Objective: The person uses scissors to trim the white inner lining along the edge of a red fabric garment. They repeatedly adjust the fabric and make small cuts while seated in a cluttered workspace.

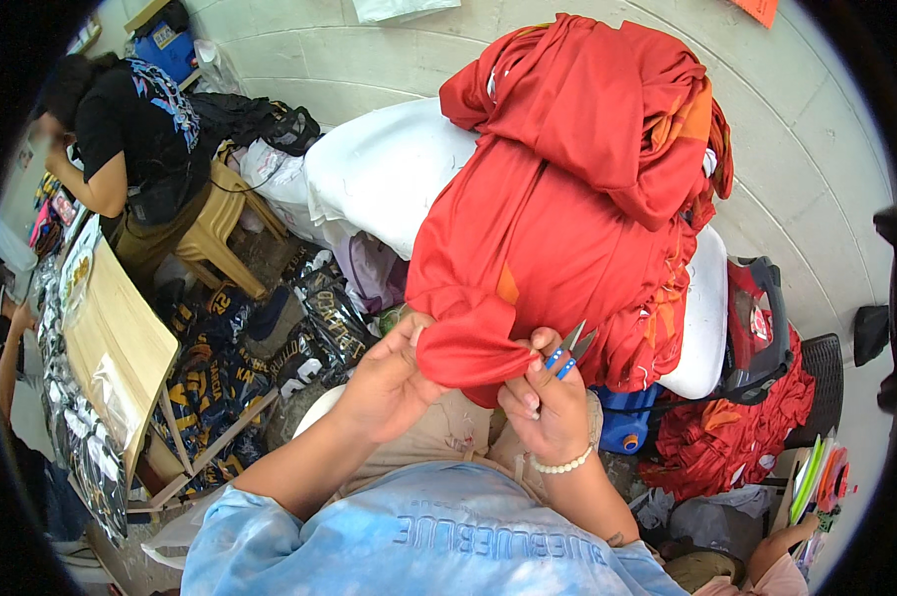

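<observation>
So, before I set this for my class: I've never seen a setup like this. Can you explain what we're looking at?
There is no robot here, just a person's two bare hands. The single round-edged picture comes from a wide fisheye camera worn on their head, looking down, so straight edges bend near the rim. The person's pale blue shirt fills the bottom.

The left hand holds an edge of red cloth. The right hand grips blue-handled snips and seems to pinch the cloth too. The rest of that cloth lies heaped on a white surface. At the left, another person is by a pale table.
</observation>
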{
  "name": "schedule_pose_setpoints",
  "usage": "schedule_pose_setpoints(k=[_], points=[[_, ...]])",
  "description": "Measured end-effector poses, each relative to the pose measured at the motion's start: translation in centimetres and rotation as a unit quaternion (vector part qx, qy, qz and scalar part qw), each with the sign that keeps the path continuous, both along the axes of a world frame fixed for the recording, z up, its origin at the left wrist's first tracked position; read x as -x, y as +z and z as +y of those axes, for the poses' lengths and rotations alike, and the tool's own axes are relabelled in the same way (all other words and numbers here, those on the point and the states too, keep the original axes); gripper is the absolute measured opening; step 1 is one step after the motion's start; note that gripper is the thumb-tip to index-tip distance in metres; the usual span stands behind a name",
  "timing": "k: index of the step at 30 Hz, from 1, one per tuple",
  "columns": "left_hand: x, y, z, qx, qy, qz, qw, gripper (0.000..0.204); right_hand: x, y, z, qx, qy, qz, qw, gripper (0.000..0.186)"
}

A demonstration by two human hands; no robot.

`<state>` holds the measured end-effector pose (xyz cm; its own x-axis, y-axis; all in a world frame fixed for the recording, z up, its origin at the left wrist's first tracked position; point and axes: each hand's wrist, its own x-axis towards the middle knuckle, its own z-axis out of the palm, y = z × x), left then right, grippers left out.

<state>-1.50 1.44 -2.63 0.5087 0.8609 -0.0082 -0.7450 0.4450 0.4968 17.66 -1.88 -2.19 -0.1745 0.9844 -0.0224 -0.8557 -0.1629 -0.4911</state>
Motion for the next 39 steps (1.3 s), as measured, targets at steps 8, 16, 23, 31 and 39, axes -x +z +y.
schedule_pose_setpoints(k=[8, 16, 23, 31, 39], points=[[-0.7, 1.0, -0.2, -0.236, 0.100, 0.265, 0.929, 0.077, -0.5, 0.6, -0.1, -0.065, 0.033, -0.048, 0.996, 0.016], [-0.2, 0.7, -0.3, -0.387, 0.225, 0.487, 0.750, 0.063, -0.4, 2.4, -0.8, -0.114, -0.066, -0.190, 0.973, 0.032], [0.4, 0.9, -1.4, -0.095, 0.133, 0.289, 0.943, 0.020, 0.1, 2.8, -1.3, -0.173, -0.186, -0.439, 0.862, 0.026], [-1.2, 3.9, -0.9, -0.030, -0.012, 0.032, 0.999, 0.031, 0.7, 1.5, -0.5, 0.124, -0.092, -0.272, 0.950, 0.015], [-3.8, 5.6, -0.7, -0.071, 0.015, 0.119, 0.990, 0.030, -1.7, 1.9, -1.5, -0.100, -0.224, -0.508, 0.826, 0.031]])
